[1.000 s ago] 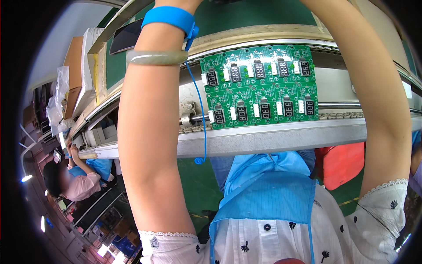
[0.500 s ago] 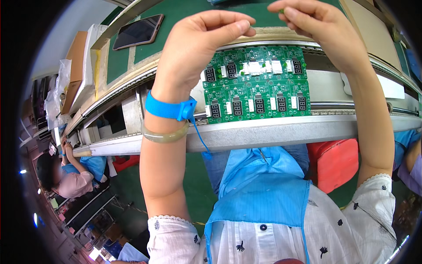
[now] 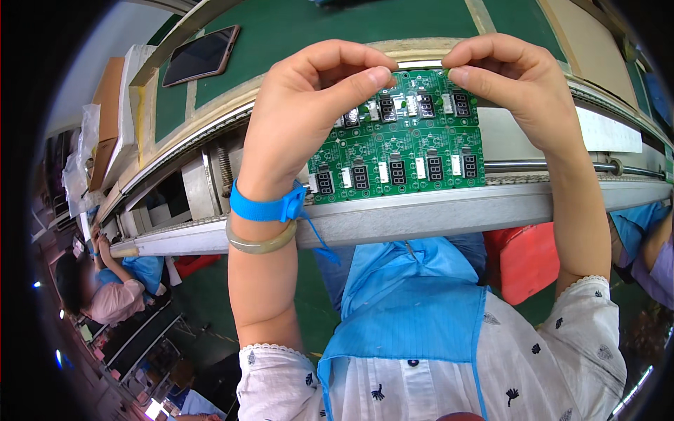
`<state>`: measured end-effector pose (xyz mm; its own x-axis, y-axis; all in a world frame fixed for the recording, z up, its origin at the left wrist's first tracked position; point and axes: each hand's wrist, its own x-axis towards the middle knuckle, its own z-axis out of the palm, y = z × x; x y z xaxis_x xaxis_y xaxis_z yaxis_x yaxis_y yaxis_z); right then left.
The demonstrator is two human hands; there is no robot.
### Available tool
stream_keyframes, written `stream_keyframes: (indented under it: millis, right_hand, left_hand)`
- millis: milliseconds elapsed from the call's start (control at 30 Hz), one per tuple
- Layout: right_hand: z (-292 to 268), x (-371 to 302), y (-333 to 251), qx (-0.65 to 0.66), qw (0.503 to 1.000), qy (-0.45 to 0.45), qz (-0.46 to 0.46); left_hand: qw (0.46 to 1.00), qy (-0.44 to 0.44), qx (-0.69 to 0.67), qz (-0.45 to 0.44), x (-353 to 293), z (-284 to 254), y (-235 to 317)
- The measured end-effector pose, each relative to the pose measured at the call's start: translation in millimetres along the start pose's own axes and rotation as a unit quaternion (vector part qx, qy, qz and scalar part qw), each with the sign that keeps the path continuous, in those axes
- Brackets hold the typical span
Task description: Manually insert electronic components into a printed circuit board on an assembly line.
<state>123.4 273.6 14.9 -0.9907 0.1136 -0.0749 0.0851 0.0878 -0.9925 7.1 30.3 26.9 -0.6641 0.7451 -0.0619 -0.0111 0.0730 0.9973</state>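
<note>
A panel of green circuit boards point(image 3: 414, 149) lies across the metal rails in front of me. Black digit displays and white connectors sit on it in two rows, and small green parts stand along the far row. My left hand point(image 3: 330, 84), with a blue wrist strap point(image 3: 263, 205) and a bangle on its arm, pinches thumb and forefinger over the panel's far edge; whatever lies between them is hidden. At the far right corner my right hand point(image 3: 516, 84) has its thumb and forefinger closed on a small green component point(image 3: 446, 71).
Along the near side runs a metal rail point(image 3: 421, 210). A dark phone point(image 3: 201, 56) lies on the green surface at the far left, near a cardboard box point(image 3: 109, 119). To the right are a steel rod and a red stool point(image 3: 523, 263). Another person point(image 3: 116, 288) works at the far left.
Both hands have come down from beyond the panel to its far edge. The right hand's fingertips, with the small green component, are now at the far right corner. The view has shifted slightly.
</note>
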Motion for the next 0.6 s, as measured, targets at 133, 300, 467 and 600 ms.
stream_keyframes:
  millis: [133, 300, 467, 600]
  right_hand:
    - [1.5, -1.8, 0.3, -0.056, 0.997, -0.009, -0.057]
    - [2.4, -6.7, -0.7, -0.119, 0.987, -0.001, -0.104]
    - [4.9, -9.0, -6.2, -0.169, 0.977, -0.024, -0.130]
    - [8.3, -9.1, -14.9, -0.313, 0.927, -0.046, -0.202]
  left_hand:
    - [1.000, -0.001, 0.016, 0.014, -1.7, -0.1, -1.2]
    - [0.999, -0.008, 0.039, 0.030, -1.0, 1.5, -3.3]
    - [0.998, -0.010, 0.056, 0.027, -2.3, -1.7, -4.2]
    - [0.996, -0.009, 0.089, 0.022, -1.5, -1.4, -6.5]
